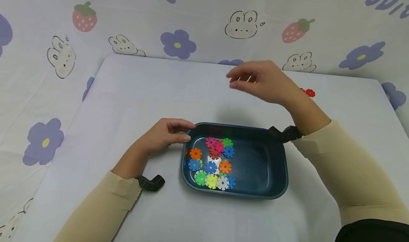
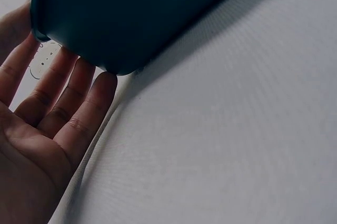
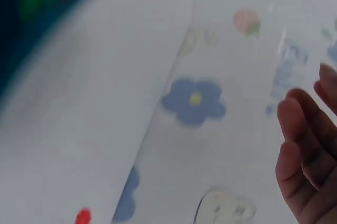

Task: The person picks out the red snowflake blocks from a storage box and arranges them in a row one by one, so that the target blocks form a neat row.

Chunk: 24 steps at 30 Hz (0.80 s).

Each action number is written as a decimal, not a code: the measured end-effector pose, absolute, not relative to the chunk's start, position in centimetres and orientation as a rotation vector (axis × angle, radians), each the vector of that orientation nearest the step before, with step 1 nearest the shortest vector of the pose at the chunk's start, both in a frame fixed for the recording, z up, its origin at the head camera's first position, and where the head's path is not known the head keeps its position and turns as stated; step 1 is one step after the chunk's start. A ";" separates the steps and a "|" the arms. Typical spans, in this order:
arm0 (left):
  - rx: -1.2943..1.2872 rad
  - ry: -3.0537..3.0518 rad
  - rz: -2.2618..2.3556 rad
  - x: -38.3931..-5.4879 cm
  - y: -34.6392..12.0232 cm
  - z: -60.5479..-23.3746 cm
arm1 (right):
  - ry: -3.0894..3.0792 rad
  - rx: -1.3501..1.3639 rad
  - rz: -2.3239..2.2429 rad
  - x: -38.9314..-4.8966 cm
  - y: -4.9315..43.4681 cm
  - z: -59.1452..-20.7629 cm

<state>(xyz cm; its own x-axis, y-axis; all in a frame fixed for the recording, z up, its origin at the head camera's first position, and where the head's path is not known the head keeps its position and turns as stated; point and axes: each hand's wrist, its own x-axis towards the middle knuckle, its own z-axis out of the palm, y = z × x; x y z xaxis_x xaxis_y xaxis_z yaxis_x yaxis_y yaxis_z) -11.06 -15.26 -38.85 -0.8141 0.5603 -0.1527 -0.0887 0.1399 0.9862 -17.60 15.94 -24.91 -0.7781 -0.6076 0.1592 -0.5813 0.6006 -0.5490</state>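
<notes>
A dark teal plastic basin (image 1: pixel 255 163) stands on the table; several coloured notched plastic discs (image 1: pixel 211 167) lie in its left half, partly overlapping. At the basin's far left corner, my left hand (image 1: pixel 166 133) touches the rim with thumb and forefinger. In the left wrist view its fairly straight fingers (image 2: pixel 79 103) rest against the basin's outer wall (image 2: pixel 121 29). My right hand (image 1: pixel 258 80) is raised beyond the basin, fingers loosely bent, with nothing visible between them. In the right wrist view, the fingers of that right hand (image 3: pixel 310 145) are in the air.
Red notched discs (image 1: pixel 310 92) lie on the table behind my right forearm, which partly hides them. A white cloth covers the tabletop (image 1: pixel 153 85). Behind it hangs a patterned sheet (image 1: pixel 204 21) with rabbits, strawberries and flowers. Black wrist mounts (image 1: pixel 151 182) sit by both cuffs.
</notes>
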 end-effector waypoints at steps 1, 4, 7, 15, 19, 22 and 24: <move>0.454 1.924 1.725 -11.0 -15.3 -38.9 | 2.697 -1.096 -0.906 -16.8 15.5 -24.9; 0.463 1.914 1.733 -11.0 -15.3 -38.9 | 2.430 -1.185 -0.805 -14.7 14.1 -25.0; 0.461 1.916 1.739 -11.1 -15.3 -38.8 | 2.235 -1.179 -0.674 -13.1 12.6 -25.9; 0.464 1.925 1.730 -11.1 -15.4 -38.8 | 2.096 -1.229 -0.266 -9.9 9.4 -30.6; 0.475 1.930 1.721 -11.1 -15.4 -38.9 | 2.049 -1.232 -0.120 -8.4 8.6 -32.0; 0.477 1.927 1.719 -11.1 -15.4 -39.0 | 2.049 -1.250 -0.049 -7.6 8.3 -32.6; 0.478 1.929 1.713 -11.2 -15.3 -39.0 | 2.054 -1.261 -0.017 -7.3 8.3 -32.7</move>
<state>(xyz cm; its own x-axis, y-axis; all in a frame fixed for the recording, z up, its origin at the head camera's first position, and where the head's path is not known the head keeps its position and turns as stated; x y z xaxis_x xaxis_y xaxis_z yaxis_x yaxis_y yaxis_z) -11.17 -15.31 -39.00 -0.8068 0.5736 -0.1416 -0.0731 0.1409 0.9873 -7.28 8.28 -32.73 -0.2671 -0.7824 -0.5626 -0.7732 0.5224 -0.3594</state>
